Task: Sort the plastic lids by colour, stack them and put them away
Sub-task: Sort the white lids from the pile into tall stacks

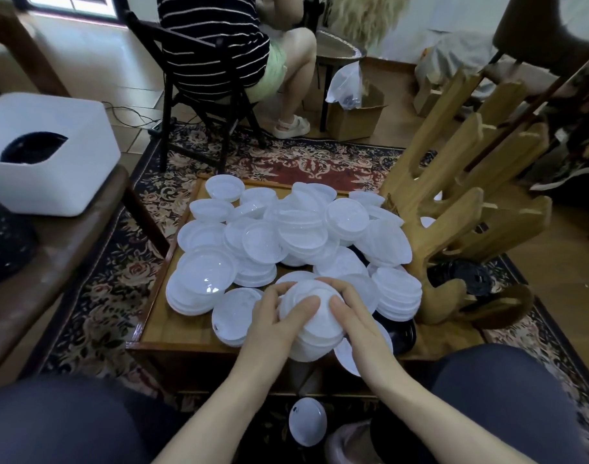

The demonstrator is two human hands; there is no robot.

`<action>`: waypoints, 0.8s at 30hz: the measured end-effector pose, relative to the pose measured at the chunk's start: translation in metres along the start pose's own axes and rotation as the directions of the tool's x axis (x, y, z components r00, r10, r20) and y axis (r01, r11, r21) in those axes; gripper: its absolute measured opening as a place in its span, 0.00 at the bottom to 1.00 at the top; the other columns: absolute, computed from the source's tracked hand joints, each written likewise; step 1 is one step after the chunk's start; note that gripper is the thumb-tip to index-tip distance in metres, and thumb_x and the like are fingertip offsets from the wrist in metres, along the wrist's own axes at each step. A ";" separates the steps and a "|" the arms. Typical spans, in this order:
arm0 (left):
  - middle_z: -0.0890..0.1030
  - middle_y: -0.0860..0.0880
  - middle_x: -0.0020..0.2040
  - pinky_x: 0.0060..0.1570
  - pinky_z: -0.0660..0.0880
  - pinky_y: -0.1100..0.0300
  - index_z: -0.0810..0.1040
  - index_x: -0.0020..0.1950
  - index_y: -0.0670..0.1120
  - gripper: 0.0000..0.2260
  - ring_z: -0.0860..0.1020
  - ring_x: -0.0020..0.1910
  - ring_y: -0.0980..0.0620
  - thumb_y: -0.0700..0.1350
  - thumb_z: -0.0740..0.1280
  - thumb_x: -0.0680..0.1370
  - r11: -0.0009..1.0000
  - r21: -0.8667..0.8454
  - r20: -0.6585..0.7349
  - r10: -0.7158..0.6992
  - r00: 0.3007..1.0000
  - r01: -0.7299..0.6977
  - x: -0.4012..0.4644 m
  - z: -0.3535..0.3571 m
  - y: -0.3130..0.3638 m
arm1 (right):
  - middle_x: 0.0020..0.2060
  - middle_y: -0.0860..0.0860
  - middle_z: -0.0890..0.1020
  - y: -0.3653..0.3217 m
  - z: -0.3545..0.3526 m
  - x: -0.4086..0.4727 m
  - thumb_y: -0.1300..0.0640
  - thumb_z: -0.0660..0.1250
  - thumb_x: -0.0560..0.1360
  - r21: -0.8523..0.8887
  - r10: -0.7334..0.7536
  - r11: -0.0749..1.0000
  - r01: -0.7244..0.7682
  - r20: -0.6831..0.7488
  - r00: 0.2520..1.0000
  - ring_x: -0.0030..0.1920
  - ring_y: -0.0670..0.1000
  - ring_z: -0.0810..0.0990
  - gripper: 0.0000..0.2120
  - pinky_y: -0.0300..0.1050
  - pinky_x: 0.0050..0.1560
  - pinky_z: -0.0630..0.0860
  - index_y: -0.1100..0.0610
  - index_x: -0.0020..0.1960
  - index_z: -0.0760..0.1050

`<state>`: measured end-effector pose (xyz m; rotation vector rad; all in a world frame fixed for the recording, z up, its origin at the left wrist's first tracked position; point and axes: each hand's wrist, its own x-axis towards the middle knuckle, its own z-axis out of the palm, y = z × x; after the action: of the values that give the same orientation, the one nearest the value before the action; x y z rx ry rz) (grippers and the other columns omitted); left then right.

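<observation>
A stack of white plastic lids (314, 324) was held at the near edge of the low wooden table (172, 329), clasped from both sides. The left hand (279, 321) was curled round the stack's left flank, thumb laid across the top lid; the right hand (356, 318) was wrapped round the right flank in the same way. Such a two-sided grasp was probably chosen so that the nested lids could be squared up and kept from sliding apart.

Beyond the stack, a loose heap of white lids (299, 229) was spread across the middle and far part of the table, some already nested in short piles, others tipped on edge. A few black lids (402, 334) were glimpsed just right of the held stack, partly buried, and further black lids (467, 276) lay on the floor to the right under a carved wooden rack (453, 202). It was judged that the colours were being kept apart in this way, and that much sorting remained.

One white lid (308, 425) lay on the floor between the knees, apparently dropped. On the left, a white box (45, 145) with a dark opening was set on a bench; whether lids were meant to be stored there could not be told.
</observation>
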<state>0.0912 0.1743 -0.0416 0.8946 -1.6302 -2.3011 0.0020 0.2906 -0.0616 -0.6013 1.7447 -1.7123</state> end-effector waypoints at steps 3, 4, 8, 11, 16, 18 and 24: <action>0.84 0.51 0.56 0.57 0.80 0.49 0.79 0.58 0.56 0.24 0.82 0.56 0.52 0.58 0.73 0.64 0.994 0.044 0.114 -0.102 0.988 0.097 0.010 -0.011 0.015 | 0.61 0.49 0.80 -0.003 0.002 0.002 0.42 0.62 0.75 -0.032 -0.027 0.999 0.027 0.006 1.000 0.63 0.51 0.78 0.23 0.46 0.60 0.75 0.51 0.66 0.72; 0.84 0.52 0.56 0.54 0.81 0.50 0.80 0.59 0.57 0.24 0.82 0.56 0.52 0.58 0.74 0.64 0.990 0.068 0.167 -0.133 0.977 0.123 0.014 -0.015 0.020 | 0.62 0.49 0.79 -0.005 0.002 0.004 0.42 0.61 0.75 -0.063 -0.044 0.997 0.045 0.007 0.999 0.64 0.51 0.77 0.24 0.47 0.63 0.74 0.51 0.67 0.72; 0.84 0.52 0.57 0.52 0.82 0.48 0.81 0.59 0.62 0.21 0.82 0.56 0.51 0.56 0.74 0.66 0.982 0.123 0.290 -0.171 0.942 0.140 0.032 -0.025 0.038 | 0.63 0.47 0.78 -0.017 -0.005 0.017 0.41 0.64 0.73 -0.110 -0.079 0.991 0.076 -0.022 0.997 0.65 0.48 0.76 0.27 0.46 0.62 0.75 0.53 0.68 0.71; 0.81 0.49 0.60 0.47 0.82 0.49 0.79 0.63 0.62 0.28 0.82 0.58 0.47 0.57 0.76 0.62 0.981 0.098 0.339 -0.190 0.921 0.167 0.043 -0.025 0.048 | 0.60 0.49 0.80 -0.028 -0.012 0.029 0.43 0.66 0.73 -0.081 -0.065 0.995 0.062 -0.033 0.997 0.62 0.50 0.79 0.26 0.46 0.57 0.77 0.55 0.66 0.73; 0.82 0.48 0.60 0.46 0.82 0.45 0.80 0.63 0.60 0.29 0.83 0.56 0.45 0.55 0.77 0.62 0.991 0.000 0.362 -0.128 0.924 0.137 0.062 -0.024 0.055 | 0.57 0.51 0.81 -0.044 -0.018 0.047 0.45 0.67 0.72 -0.068 -0.066 0.996 0.062 -0.056 0.996 0.60 0.52 0.79 0.22 0.45 0.56 0.78 0.54 0.63 0.76; 0.82 0.47 0.60 0.47 0.81 0.45 0.80 0.64 0.59 0.29 0.83 0.55 0.44 0.55 0.77 0.63 0.990 -0.021 0.368 -0.122 0.922 0.140 0.068 -0.025 0.054 | 0.56 0.51 0.82 -0.047 -0.018 0.053 0.45 0.68 0.72 -0.061 -0.052 0.997 0.048 -0.052 0.997 0.59 0.51 0.80 0.22 0.44 0.56 0.78 0.54 0.62 0.77; 0.83 0.49 0.58 0.46 0.81 0.43 0.82 0.62 0.57 0.27 0.83 0.57 0.44 0.56 0.76 0.63 0.982 -0.076 0.384 -0.130 0.914 0.171 0.082 -0.028 0.055 | 0.54 0.52 0.83 -0.052 -0.024 0.065 0.53 0.69 0.73 0.035 0.026 0.999 -0.025 -0.030 0.999 0.57 0.51 0.81 0.18 0.41 0.52 0.78 0.59 0.61 0.77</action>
<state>0.0308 0.0921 -0.0283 0.5966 -1.5962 -2.7803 -0.0657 0.2594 -0.0179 -0.5377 1.7327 -1.7393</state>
